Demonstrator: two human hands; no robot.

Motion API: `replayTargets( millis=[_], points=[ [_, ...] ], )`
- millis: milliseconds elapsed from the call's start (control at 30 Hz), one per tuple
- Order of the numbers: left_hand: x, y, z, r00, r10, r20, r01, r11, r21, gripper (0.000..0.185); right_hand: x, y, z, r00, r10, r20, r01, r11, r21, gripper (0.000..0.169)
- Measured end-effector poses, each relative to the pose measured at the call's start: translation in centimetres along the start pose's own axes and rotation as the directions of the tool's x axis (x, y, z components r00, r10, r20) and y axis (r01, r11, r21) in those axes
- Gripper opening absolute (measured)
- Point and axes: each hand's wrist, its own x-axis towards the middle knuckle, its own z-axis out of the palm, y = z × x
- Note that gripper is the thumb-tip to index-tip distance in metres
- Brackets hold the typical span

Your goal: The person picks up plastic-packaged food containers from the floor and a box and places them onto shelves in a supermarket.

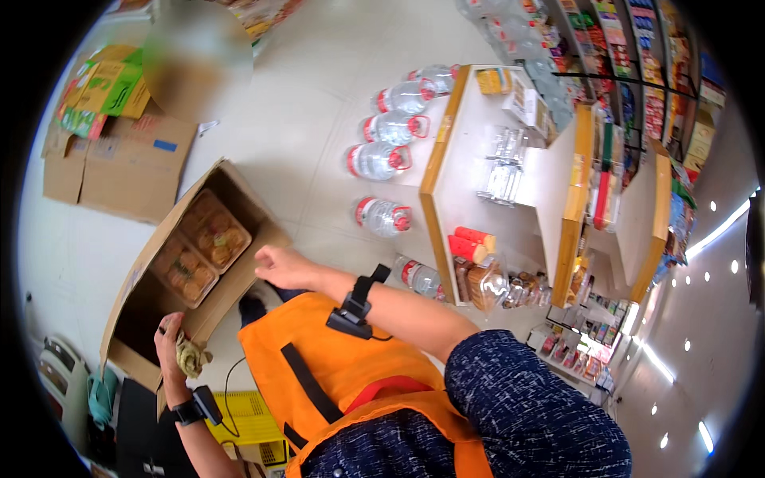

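An open cardboard box (245, 287) stands in front of me, tilted in the view. Inside it lie clear plastic packs of round baked goods (218, 236), side by side. My left hand (170, 349) is at the box's near left edge, with a crumpled yellowish cloth (192, 355) held against the palm. My right hand (278, 266) hovers by the box's right edge with its fingers loosely curled; nothing shows in it. A strap with a small black device is on each of my wrists.
Several large water bottles (379, 161) with red caps stand beside a wood-edged shelf unit (445, 137) on the right. Flattened cardboard (131, 161) and a yellow-green carton (107, 80) lie at upper left. A yellow plastic basket (242, 403) is near my left forearm.
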Motion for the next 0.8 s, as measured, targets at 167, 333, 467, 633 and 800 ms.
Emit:
replayTargets(
  millis=[167, 333, 467, 633, 800],
  points=[
    [0.6, 0.5, 1.6, 0.998, -0.050, 0.037, 0.050, 0.999, 0.009, 0.024, -2.8, -1.0, -2.7, 0.998, -0.004, -0.070, 0.007, 0.999, 0.038, 0.041],
    [-0.3, 0.3, 3.0, 0.991, -0.040, 0.126, 0.036, 0.999, 0.031, 0.024, -10.1, 2.2, -6.8, 0.960, -0.001, -0.280, 0.017, 0.998, 0.054, 0.038],
    [-1.1, 1.6, 3.2, 0.937, 0.287, 0.200, -0.310, 0.946, 0.093, 0.021, -16.3, 3.9, -10.0, 0.915, 0.099, -0.390, -0.080, 0.995, 0.066, 0.037],
    [-1.9, 2.4, -0.4, 0.896, 0.387, 0.217, -0.443, 0.757, 0.480, 0.035, -19.7, 6.4, -9.0, 0.898, 0.213, -0.384, -0.060, 0.926, 0.374, 0.034],
    [-3.6, 1.4, -2.9, 0.987, 0.110, 0.113, -0.150, 0.878, 0.455, 0.028, -17.3, -0.2, -4.5, 0.967, 0.164, -0.195, -0.070, 0.906, 0.417, 0.041]
  ],
)
